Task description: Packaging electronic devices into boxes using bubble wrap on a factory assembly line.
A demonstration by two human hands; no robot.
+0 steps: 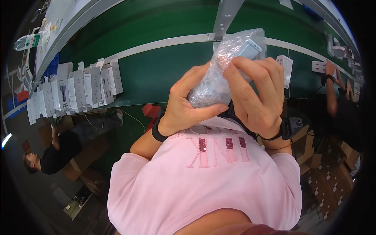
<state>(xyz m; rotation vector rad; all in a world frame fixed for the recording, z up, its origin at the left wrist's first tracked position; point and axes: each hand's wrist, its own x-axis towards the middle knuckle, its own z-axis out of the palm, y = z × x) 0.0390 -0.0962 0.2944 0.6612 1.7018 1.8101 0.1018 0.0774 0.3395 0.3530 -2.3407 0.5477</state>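
A clear bubble-wrap bag with a light-blue device inside is held up over the green bench, tilted with its upper end to the right. The device's flat end shows through the plastic; the rest is blurred by the wrap. My left hand is closed round the lower left of the bag, thumb along its near side. On the other side, the curled fingers of my right hand grip the bag, with the index fingertip on the plastic. Both wrists wear black bands.
Several white boxes stand in a row along the bench's left part. A white box lies right of my hands. A metal post rises behind the bag. At the far right, another person's hands touch a box; another person is at left.
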